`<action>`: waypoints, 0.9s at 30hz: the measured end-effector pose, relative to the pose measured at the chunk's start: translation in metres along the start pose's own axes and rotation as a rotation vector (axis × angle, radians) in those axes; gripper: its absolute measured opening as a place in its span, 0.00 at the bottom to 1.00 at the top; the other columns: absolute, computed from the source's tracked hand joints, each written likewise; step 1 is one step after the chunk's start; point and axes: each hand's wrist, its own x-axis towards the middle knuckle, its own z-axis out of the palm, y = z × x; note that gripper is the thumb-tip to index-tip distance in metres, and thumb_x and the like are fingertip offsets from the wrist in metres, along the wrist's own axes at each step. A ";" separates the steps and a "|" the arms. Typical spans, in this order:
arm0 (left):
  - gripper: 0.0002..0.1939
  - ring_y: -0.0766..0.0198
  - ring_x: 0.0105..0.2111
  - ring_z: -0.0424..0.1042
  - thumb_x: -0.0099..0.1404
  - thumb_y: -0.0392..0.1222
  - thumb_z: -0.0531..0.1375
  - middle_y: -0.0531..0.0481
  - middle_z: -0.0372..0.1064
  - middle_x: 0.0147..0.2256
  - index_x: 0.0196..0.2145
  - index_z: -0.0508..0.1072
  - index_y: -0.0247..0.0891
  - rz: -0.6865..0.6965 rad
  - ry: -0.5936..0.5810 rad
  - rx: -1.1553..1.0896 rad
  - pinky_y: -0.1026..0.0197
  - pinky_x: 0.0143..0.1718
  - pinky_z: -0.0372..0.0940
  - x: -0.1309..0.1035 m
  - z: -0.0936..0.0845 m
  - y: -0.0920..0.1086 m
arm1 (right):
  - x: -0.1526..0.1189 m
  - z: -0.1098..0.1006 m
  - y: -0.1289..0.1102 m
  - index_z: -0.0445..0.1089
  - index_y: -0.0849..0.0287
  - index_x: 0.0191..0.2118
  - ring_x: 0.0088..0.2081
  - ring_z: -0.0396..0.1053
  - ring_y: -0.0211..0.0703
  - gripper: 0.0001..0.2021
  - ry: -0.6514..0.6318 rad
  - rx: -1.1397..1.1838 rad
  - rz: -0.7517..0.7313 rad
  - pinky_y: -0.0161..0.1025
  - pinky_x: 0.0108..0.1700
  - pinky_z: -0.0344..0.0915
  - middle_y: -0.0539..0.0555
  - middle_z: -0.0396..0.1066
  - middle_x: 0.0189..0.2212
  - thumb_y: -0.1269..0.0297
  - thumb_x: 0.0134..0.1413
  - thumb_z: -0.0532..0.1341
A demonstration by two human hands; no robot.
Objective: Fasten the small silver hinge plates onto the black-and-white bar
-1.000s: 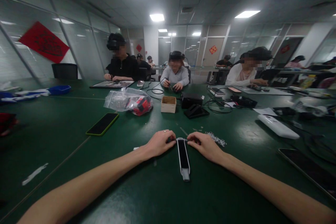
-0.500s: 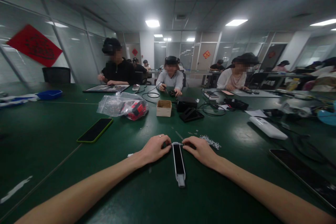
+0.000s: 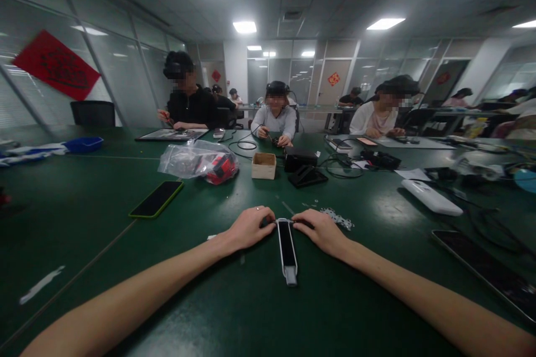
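A narrow device (image 3: 287, 245) with a black face and a pale frame lies on the green table (image 3: 201, 312), its grey end towards me. My left hand (image 3: 252, 227) is at the left of its far end, thumb and fingers closed around something I cannot make out. On the other side, my right hand (image 3: 320, 230) pinches at the far right corner, and what lies between its fingertips is too small to name. Small silvery parts (image 3: 338, 218) lie just beyond my right hand.
A green-edged phone (image 3: 156, 199) lies at left. Further back are a plastic bag (image 3: 196, 163), a small box (image 3: 263, 166) and a black case (image 3: 300, 159). A white device (image 3: 432, 197) and a dark tablet (image 3: 486, 268) sit at right. Several people work across the table.
The whole view has shifted slightly, with the table things higher in the picture. Both hands keep their places at the far end of the narrow device.
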 end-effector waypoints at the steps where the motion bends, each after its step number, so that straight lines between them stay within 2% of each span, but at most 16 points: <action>1: 0.05 0.64 0.30 0.68 0.63 0.39 0.57 0.52 0.69 0.32 0.37 0.70 0.37 0.001 0.000 0.001 0.65 0.31 0.61 0.000 0.000 0.000 | 0.000 0.000 0.000 0.71 0.57 0.43 0.42 0.69 0.43 0.09 0.001 0.003 -0.002 0.43 0.45 0.65 0.54 0.73 0.39 0.65 0.59 0.57; 6: 0.05 0.64 0.31 0.68 0.63 0.39 0.57 0.52 0.69 0.32 0.37 0.70 0.38 -0.001 0.000 0.001 0.64 0.32 0.62 0.000 0.001 -0.001 | 0.000 -0.001 0.001 0.71 0.56 0.44 0.43 0.69 0.44 0.10 0.001 0.039 -0.001 0.44 0.47 0.65 0.53 0.73 0.41 0.66 0.58 0.57; 10: 0.05 0.64 0.31 0.69 0.63 0.40 0.57 0.52 0.69 0.32 0.37 0.70 0.38 -0.010 -0.007 -0.005 0.64 0.33 0.62 0.000 0.001 -0.001 | 0.001 -0.002 0.001 0.71 0.56 0.44 0.41 0.70 0.43 0.10 0.004 0.087 0.057 0.42 0.45 0.67 0.53 0.73 0.40 0.64 0.57 0.58; 14: 0.05 0.64 0.31 0.68 0.63 0.40 0.57 0.52 0.69 0.33 0.37 0.70 0.38 -0.009 -0.011 -0.011 0.64 0.32 0.62 0.000 0.000 -0.001 | 0.001 -0.001 0.003 0.72 0.57 0.43 0.39 0.71 0.42 0.10 -0.003 0.118 0.096 0.40 0.42 0.67 0.52 0.74 0.38 0.63 0.56 0.59; 20: 0.05 0.64 0.31 0.68 0.63 0.40 0.57 0.52 0.69 0.32 0.37 0.70 0.38 -0.018 -0.022 -0.008 0.64 0.31 0.62 0.000 0.000 -0.001 | 0.002 -0.003 0.000 0.73 0.56 0.41 0.40 0.72 0.43 0.10 -0.003 0.167 0.118 0.41 0.44 0.67 0.51 0.75 0.38 0.61 0.55 0.60; 27: 0.05 0.64 0.30 0.68 0.63 0.40 0.58 0.52 0.69 0.31 0.36 0.70 0.38 -0.040 -0.020 -0.012 0.64 0.31 0.62 0.001 0.002 -0.002 | 0.004 -0.005 -0.004 0.75 0.56 0.39 0.39 0.72 0.43 0.10 -0.001 0.226 0.189 0.40 0.42 0.67 0.51 0.76 0.36 0.59 0.53 0.61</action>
